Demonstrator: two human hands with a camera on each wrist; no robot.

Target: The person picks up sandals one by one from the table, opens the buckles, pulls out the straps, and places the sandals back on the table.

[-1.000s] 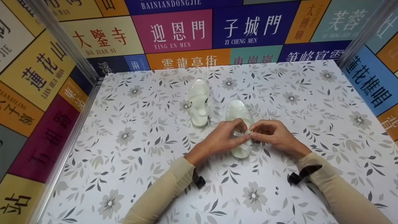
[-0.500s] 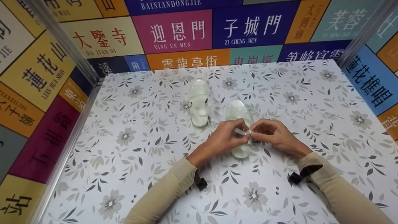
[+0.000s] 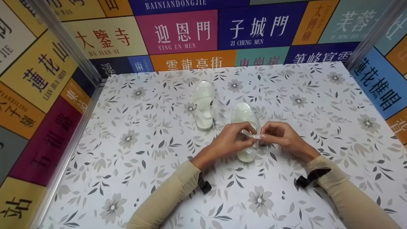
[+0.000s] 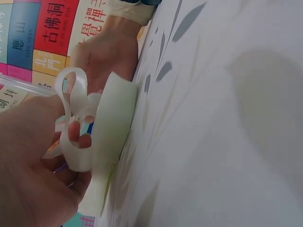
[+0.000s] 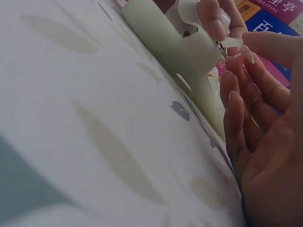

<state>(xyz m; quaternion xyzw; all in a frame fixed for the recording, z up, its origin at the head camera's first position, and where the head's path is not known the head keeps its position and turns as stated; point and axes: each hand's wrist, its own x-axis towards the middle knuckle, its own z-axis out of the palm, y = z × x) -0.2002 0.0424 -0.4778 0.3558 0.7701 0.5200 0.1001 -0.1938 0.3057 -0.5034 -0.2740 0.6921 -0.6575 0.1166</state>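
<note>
Pale-green sandal (image 3: 244, 111) rests on the desk (image 3: 229, 190), its strap (image 3: 256, 136) pinched in the grip of left hand (image 3: 233, 136) and right hand (image 3: 282, 135), best kept untwisted with the left steady.

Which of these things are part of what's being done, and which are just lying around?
Part of it:
left hand
right hand
strap, pinched in the fingers
nearer sandal

Just there:
farther sandal, untouched
flowered tabletop
lettered wall panels
</note>
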